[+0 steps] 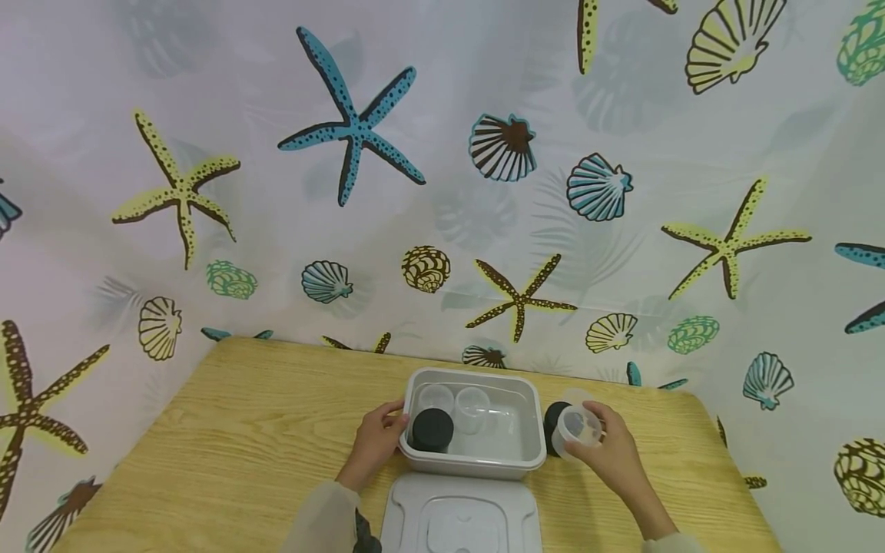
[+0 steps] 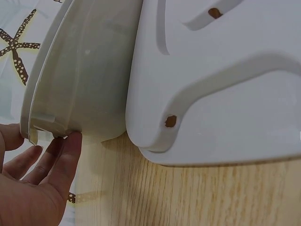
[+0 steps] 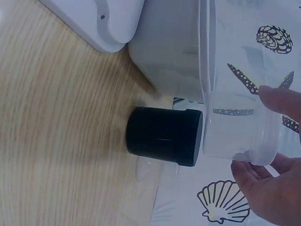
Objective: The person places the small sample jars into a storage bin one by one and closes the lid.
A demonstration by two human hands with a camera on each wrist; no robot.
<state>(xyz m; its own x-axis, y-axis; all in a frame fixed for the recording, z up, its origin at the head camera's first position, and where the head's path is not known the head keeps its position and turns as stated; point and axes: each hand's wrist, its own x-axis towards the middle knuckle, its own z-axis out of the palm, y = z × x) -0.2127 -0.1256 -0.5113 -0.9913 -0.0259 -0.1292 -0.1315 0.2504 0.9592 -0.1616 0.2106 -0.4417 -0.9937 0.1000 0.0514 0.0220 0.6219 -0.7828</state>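
Clear jar pinched above a black jar, bin gripped at its left rim

The right hand (image 1: 611,455) pinches a clear jar (image 3: 233,126) near its upper end, thumb opposite fingers; some fingers are hidden behind it. The clear jar is held above an upright black jar (image 3: 162,135) just right of the bin (image 1: 477,465); whether the two jars touch is hard to tell. Another clear jar (image 1: 578,395) is mostly hidden behind them. The left hand (image 1: 376,439) grips the bin's left rim, fingertips underneath.

Inside, a black-topped jar (image 1: 432,430) partly covers a second one, a translucent jar (image 1: 435,397); a further see-through jar (image 1: 472,409) stands beside it. Bare bin floor shows to their right.

A pale lid (image 1: 462,528) lies before the bin, cut off by the head view's lower edge. The wood-grain table (image 1: 276,415) stretches widely leftward, less so rightward; a shell-and-starfish sheet (image 1: 442,92) rises along its back edge.
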